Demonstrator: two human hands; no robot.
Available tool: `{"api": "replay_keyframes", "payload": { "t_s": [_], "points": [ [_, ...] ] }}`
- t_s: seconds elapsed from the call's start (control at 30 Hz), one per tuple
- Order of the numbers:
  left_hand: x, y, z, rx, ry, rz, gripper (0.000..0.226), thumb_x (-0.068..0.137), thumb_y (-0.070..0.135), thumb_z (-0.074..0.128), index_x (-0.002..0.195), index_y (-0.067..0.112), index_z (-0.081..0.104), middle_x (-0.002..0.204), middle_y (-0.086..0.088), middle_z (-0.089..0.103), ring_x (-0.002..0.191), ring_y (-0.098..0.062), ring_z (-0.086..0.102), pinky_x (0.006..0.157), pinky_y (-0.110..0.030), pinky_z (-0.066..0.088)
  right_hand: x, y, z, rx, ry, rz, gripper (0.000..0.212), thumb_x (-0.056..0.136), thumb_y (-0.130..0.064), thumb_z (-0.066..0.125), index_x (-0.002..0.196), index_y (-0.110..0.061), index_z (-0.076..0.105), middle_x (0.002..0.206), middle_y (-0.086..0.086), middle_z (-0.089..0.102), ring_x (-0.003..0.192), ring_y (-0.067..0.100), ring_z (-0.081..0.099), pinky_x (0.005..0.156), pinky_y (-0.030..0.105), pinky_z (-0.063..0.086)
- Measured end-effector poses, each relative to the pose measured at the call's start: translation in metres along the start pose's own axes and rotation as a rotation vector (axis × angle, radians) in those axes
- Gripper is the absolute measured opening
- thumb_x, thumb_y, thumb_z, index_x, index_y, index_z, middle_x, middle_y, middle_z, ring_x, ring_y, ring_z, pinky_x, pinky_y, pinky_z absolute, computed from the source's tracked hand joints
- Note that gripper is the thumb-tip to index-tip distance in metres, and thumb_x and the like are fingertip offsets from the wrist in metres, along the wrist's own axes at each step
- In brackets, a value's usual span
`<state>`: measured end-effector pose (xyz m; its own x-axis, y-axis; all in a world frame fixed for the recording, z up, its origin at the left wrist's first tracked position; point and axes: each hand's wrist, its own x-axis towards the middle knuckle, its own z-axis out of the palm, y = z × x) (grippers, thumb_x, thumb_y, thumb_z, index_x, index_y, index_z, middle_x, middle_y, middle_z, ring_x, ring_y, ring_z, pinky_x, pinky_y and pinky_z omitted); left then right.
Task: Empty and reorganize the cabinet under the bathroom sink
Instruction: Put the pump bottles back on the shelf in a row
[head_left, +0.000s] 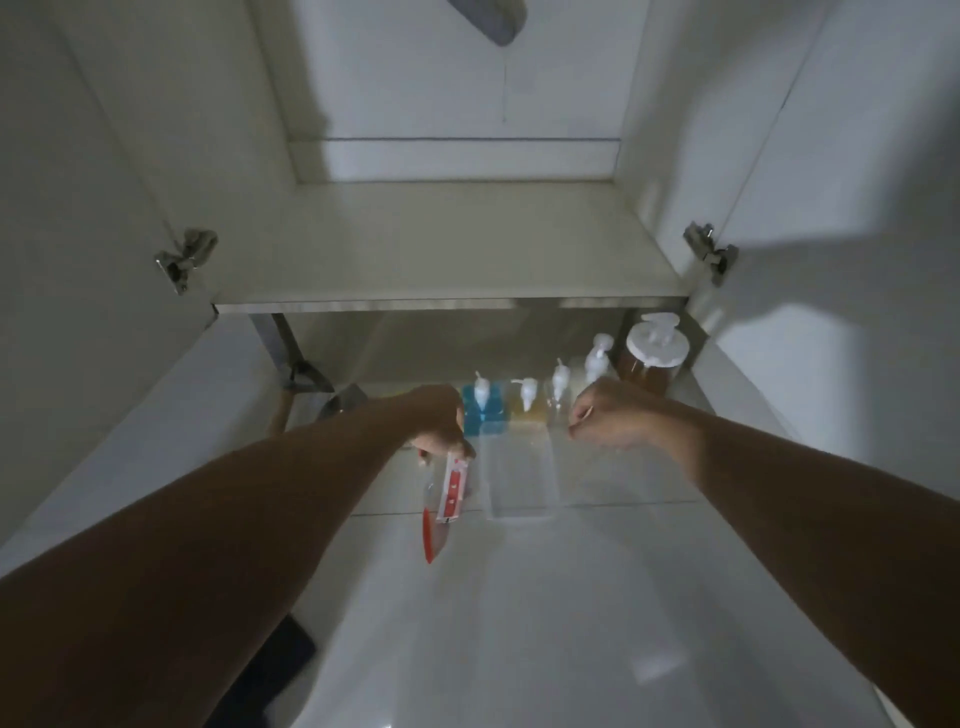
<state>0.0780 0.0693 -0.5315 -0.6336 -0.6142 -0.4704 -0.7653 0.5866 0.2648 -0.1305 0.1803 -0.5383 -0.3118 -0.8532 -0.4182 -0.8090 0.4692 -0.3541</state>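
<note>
The under-sink cabinet (447, 244) stands open with both doors swung wide, and its floor looks bare. My left hand (439, 423) grips a red and white tube in clear packaging (451, 488), which hangs down over the tiled floor. My right hand (602, 415) hovers beside it with fingers curled and nothing visible in it. On the floor below the cabinet's front edge stands a row of pump bottles: a blue one (483, 408), a yellow one (527, 402), two clear ones (560, 387) and a large amber jar (652, 358). A clear plastic tray (519, 473) lies between my hands.
The left door (104, 218) and right door (831, 197) flank the opening, with metal hinges (184, 260) on them. A metal leg (291, 358) props the cabinet at the left. A dark object (280, 665) lies on the glossy floor tiles at the lower left.
</note>
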Motion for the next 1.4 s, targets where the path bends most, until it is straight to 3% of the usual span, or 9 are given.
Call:
{"api": "replay_keyframes", "payload": {
  "t_s": [0.07, 0.23, 0.4, 0.5, 0.63, 0.73, 1.07, 1.2, 1.4],
  "points": [
    [0.023, 0.015, -0.009, -0.018, 0.022, 0.045, 0.053, 0.083, 0.035, 0.073, 0.127, 0.009, 0.059, 0.119, -0.005, 0.063, 0.085, -0.018, 0.067, 0.093, -0.031, 0.048, 0.006, 0.017, -0.022, 0.014, 0.009, 0.049, 0.023, 0.088, -0.025, 0.065, 0.106, -0.012, 0.070, 0.097, 0.008, 0.068, 0.083, 0.020, 0.061, 0.082, 0.036, 0.055],
    [0.076, 0.052, -0.026, -0.066, 0.089, 0.130, 0.056, 0.082, 0.034, 0.074, 0.130, 0.012, 0.056, 0.129, -0.005, 0.059, 0.117, -0.023, 0.056, 0.099, -0.030, 0.044, 0.020, 0.050, -0.066, -0.007, 0.056, 0.167, 0.016, 0.086, -0.023, 0.067, 0.090, -0.009, 0.068, 0.095, 0.010, 0.069, 0.094, 0.028, 0.068, 0.082, 0.037, 0.055],
    [0.122, 0.090, -0.029, -0.116, 0.084, 0.203, 0.052, 0.083, 0.031, 0.073, 0.128, 0.010, 0.057, 0.125, -0.005, 0.061, 0.113, -0.023, 0.059, 0.097, -0.033, 0.046, 0.036, 0.077, -0.084, 0.017, 0.203, 0.238, 0.033, 0.082, -0.021, 0.070, 0.105, 0.000, 0.059, 0.085, 0.011, 0.062, 0.070, 0.030, 0.065, 0.067, 0.041, 0.058],
    [0.158, 0.116, -0.027, -0.187, 0.118, 0.245, 0.055, 0.084, 0.029, 0.072, 0.132, 0.012, 0.052, 0.123, 0.002, 0.056, 0.111, -0.016, 0.054, 0.094, -0.022, 0.037, 0.060, 0.104, -0.084, 0.016, 0.284, 0.270, 0.032, 0.080, -0.024, 0.071, 0.102, -0.006, 0.056, 0.081, 0.004, 0.060, 0.061, 0.019, 0.055, 0.054, 0.031, 0.050],
    [0.195, 0.156, -0.032, -0.150, 0.227, 0.300, 0.049, 0.085, 0.029, 0.069, 0.130, 0.015, 0.055, 0.128, -0.004, 0.059, 0.115, -0.021, 0.055, 0.089, -0.028, 0.041, 0.095, 0.141, -0.069, 0.196, 0.326, 0.237, 0.054, 0.074, -0.025, 0.078, 0.122, -0.012, 0.056, 0.101, 0.002, 0.065, 0.092, 0.023, 0.062, 0.069, 0.024, 0.044],
    [0.224, 0.178, -0.030, -0.129, 0.123, 0.322, 0.033, 0.086, 0.021, 0.068, 0.117, 0.009, 0.063, 0.116, -0.009, 0.064, 0.104, -0.024, 0.060, 0.084, -0.030, 0.047, 0.110, 0.155, -0.053, 0.349, 0.410, 0.155, 0.076, 0.061, -0.022, 0.083, 0.130, -0.020, 0.050, 0.120, 0.001, 0.059, 0.111, 0.024, 0.057, 0.082, 0.029, 0.044],
    [0.274, 0.184, -0.017, -0.066, 0.189, 0.372, 0.028, 0.076, 0.015, 0.069, 0.103, 0.007, 0.068, 0.099, -0.010, 0.070, 0.090, -0.026, 0.066, 0.079, -0.037, 0.055, 0.127, 0.163, -0.029, 0.584, 0.569, 0.140, 0.082, 0.051, -0.017, 0.091, 0.122, -0.037, 0.056, 0.111, -0.015, 0.064, 0.105, 0.015, 0.060, 0.086, 0.037, 0.053],
    [0.255, 0.186, -0.042, -0.135, 0.173, 0.429, 0.032, 0.071, 0.013, 0.076, 0.102, 0.008, 0.069, 0.099, -0.008, 0.069, 0.088, -0.024, 0.064, 0.069, -0.029, 0.047, 0.102, 0.148, -0.047, 0.592, 0.677, 0.061, 0.074, 0.059, -0.018, 0.091, 0.121, -0.039, 0.057, 0.106, -0.020, 0.062, 0.101, 0.012, 0.060, 0.079, 0.025, 0.049],
    [0.210, 0.188, -0.100, -0.331, 0.164, 0.507, 0.048, 0.052, 0.016, 0.084, 0.098, 0.006, 0.071, 0.097, -0.007, 0.073, 0.094, -0.028, 0.068, 0.087, -0.045, 0.055, 0.053, 0.109, -0.107, 0.465, 0.737, 0.019, 0.079, 0.059, -0.021, 0.091, 0.128, -0.034, 0.056, 0.108, -0.011, 0.064, 0.105, 0.016, 0.059, 0.087, 0.031, 0.047]
  ]
}}
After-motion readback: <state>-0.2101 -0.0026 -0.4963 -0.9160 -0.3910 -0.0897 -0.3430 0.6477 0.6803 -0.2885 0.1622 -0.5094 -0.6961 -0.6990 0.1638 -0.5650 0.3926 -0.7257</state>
